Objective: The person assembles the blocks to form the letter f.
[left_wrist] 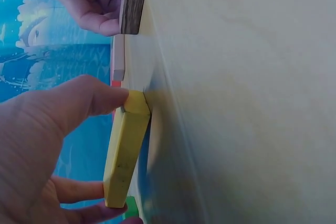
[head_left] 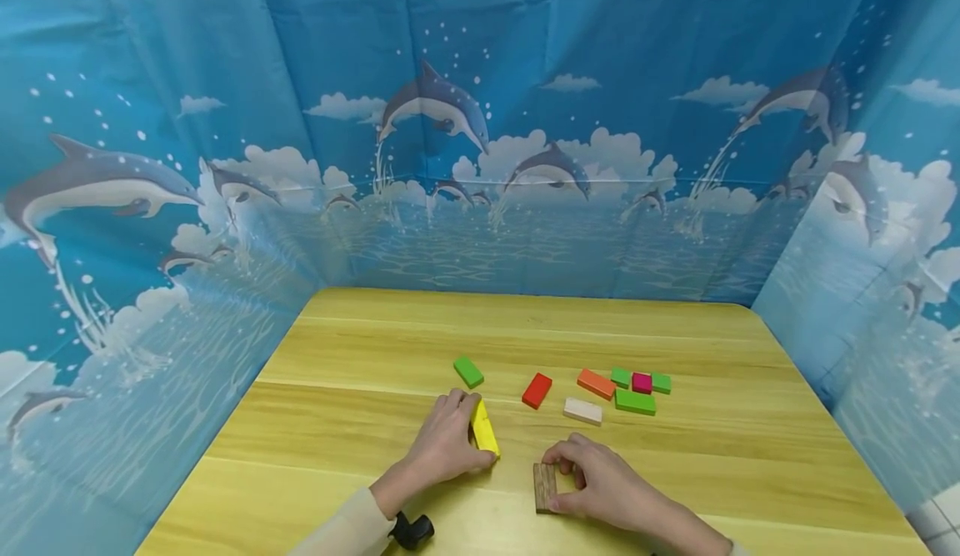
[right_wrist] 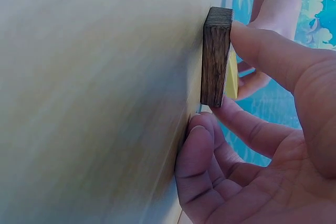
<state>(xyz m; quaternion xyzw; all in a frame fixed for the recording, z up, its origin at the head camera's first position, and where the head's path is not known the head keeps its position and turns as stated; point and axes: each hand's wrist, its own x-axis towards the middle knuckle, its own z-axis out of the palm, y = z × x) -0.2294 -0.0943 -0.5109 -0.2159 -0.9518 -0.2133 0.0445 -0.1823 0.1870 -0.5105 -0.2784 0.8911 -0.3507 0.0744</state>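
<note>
My left hand (head_left: 447,439) pinches a yellow block (head_left: 485,429) lengthwise, thumb on its near end and fingers at its far end. In the left wrist view the yellow block (left_wrist: 127,148) is tilted, close over the table. To the right, my right hand (head_left: 603,483) holds a dark brown wood-grain block (head_left: 545,488) between thumb and index finger, the other fingers curled beside it. The right wrist view shows the brown block (right_wrist: 216,59) close against the table surface, thumb at one end and index fingertip at the other.
Beyond the hands lie a green block (head_left: 468,372), a red block (head_left: 537,391), an orange block (head_left: 596,383) and a pale block (head_left: 582,410). Further right, a longer green block (head_left: 635,402) lies before a magenta block (head_left: 642,383) between two small green ones. A dolphin-print curtain (head_left: 525,231) surrounds the wooden table (head_left: 337,373).
</note>
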